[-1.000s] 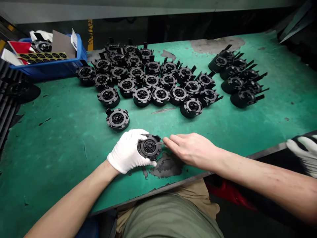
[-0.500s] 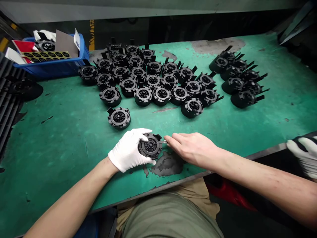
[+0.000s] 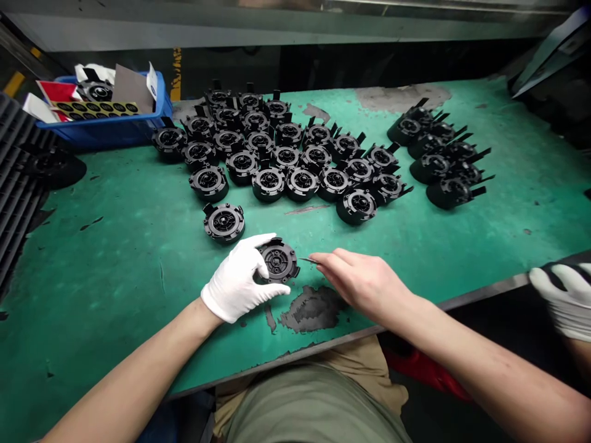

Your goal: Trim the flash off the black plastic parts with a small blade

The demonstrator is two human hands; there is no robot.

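My left hand [image 3: 242, 280], in a white glove, holds a round black part [image 3: 278, 261] by its left side, its face with rings and ribs turned up. My bare right hand [image 3: 360, 277] pinches a thin pointed metal tool [image 3: 310, 260], whose tip is just right of the part and apart from it. Another round black part [image 3: 224, 223] lies on the green table beyond my left hand. Farther back stand several similar black parts [image 3: 302, 183] in a close group.
A blue bin [image 3: 111, 130] with papers and a white cloth stands at the back left. More black parts [image 3: 450, 192] stand at the right. A gloved hand [image 3: 566, 295] of another person is at the right edge. Dark ribbed racks [image 3: 18, 178] border the left.
The tool in my right hand has come away from the held part. That part has turned clockwise in my left hand, its tab now at the lower right.
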